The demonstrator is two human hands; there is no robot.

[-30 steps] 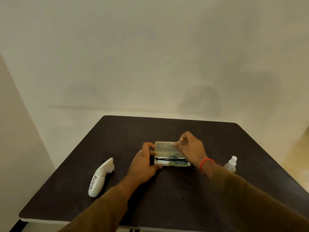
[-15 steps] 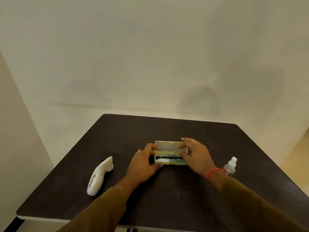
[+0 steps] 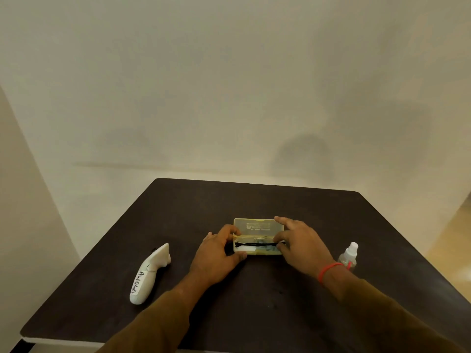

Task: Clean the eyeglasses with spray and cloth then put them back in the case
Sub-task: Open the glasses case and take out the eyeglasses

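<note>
A translucent yellowish glasses case [image 3: 257,226] lies open in the middle of the dark table [image 3: 254,200], its lid tipped back. Black-framed eyeglasses [image 3: 254,244] lie folded in the lower half, with something pale under them. My left hand [image 3: 216,253] grips the case's left end between thumb and fingers. My right hand [image 3: 298,240] reaches over the right end, fingertips on the glasses' right side and the index finger by the lid. A small clear spray bottle [image 3: 349,254] with a white cap stands just right of my right wrist. No cloth is clearly visible.
A white handheld controller [image 3: 150,273] with handwritten lettering lies on the table's left side. The table's front edge runs below my sleeves. A plain wall rises behind the table.
My right hand has dropped from the lid's top edge down onto the glasses at the case's right end. The left hand stays on the left end. The lid stays open.
</note>
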